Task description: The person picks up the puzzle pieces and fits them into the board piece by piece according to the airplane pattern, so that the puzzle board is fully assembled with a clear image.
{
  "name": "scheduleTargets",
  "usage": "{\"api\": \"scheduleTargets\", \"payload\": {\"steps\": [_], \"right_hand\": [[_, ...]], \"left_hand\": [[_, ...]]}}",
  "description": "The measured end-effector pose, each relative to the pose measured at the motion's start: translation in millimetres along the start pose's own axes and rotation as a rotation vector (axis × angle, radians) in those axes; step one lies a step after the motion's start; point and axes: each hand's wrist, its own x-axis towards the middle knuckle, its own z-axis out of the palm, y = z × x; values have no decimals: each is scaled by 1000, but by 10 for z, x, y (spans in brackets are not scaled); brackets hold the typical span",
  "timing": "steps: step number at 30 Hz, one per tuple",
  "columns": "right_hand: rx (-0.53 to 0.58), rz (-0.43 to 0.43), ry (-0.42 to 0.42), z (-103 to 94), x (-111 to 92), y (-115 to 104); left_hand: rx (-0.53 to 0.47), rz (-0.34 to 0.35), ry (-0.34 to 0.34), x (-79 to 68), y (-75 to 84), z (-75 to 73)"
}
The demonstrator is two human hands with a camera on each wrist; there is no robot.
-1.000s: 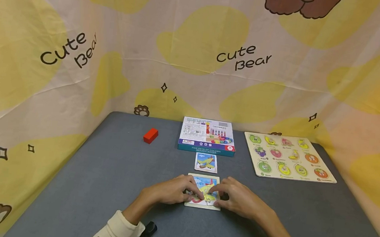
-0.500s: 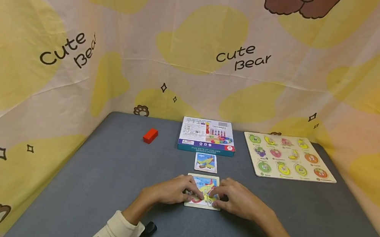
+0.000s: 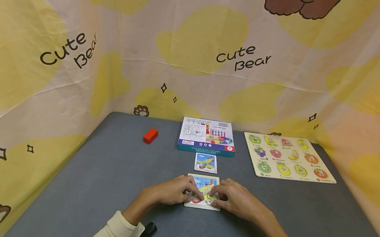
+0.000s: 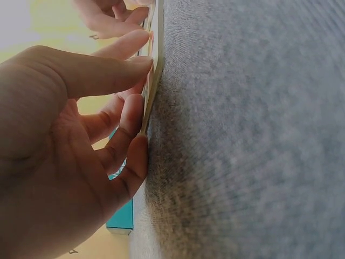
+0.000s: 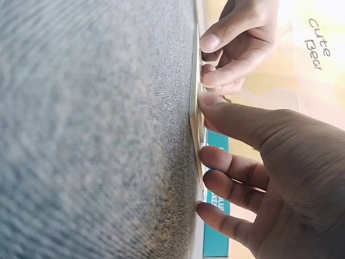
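Note:
A small wooden jigsaw puzzle with a yellow airplane lies in its pale tray [image 3: 204,176] on the grey table. My left hand [image 3: 172,190] rests at its left side, the index finger stretched over the picture and the thumb at the near left part. In the left wrist view the other fingertips [image 4: 138,154] touch the tray's edge. My right hand [image 3: 237,197] pinches a puzzle piece [image 3: 210,199] at the lower right of the picture between thumb and index finger, partly hidden by them. Its other fingers [image 5: 215,181] lie along the tray's right edge.
Just behind the tray lies a square airplane picture card [image 3: 206,163]. Farther back is a flat bead-set box [image 3: 207,137], with a red block [image 3: 150,136] to its left. A fruit puzzle board [image 3: 289,158] lies at the back right. Printed cloth walls [image 3: 195,65] enclose the table.
My right thumb and index finger have shifted slightly left over the lower right of the puzzle. The left hand and the other things stay where they were.

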Motion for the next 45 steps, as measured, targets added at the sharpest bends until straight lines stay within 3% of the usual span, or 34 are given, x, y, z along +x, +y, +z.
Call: {"api": "scheduleTargets", "payload": {"steps": [21, 31, 39, 45], "right_hand": [[-21, -12, 8, -8, -22, -24], [-10, -89, 37, 45, -2, -51], [79, 21, 54, -8, -14, 38], [135, 45, 63, 7, 5, 71]], "left_hand": [[13, -35, -7, 15, -15, 15], [6, -23, 2, 18, 5, 1], [106, 26, -1, 38, 64, 52], [195, 27, -43, 2, 167, 116]]}}
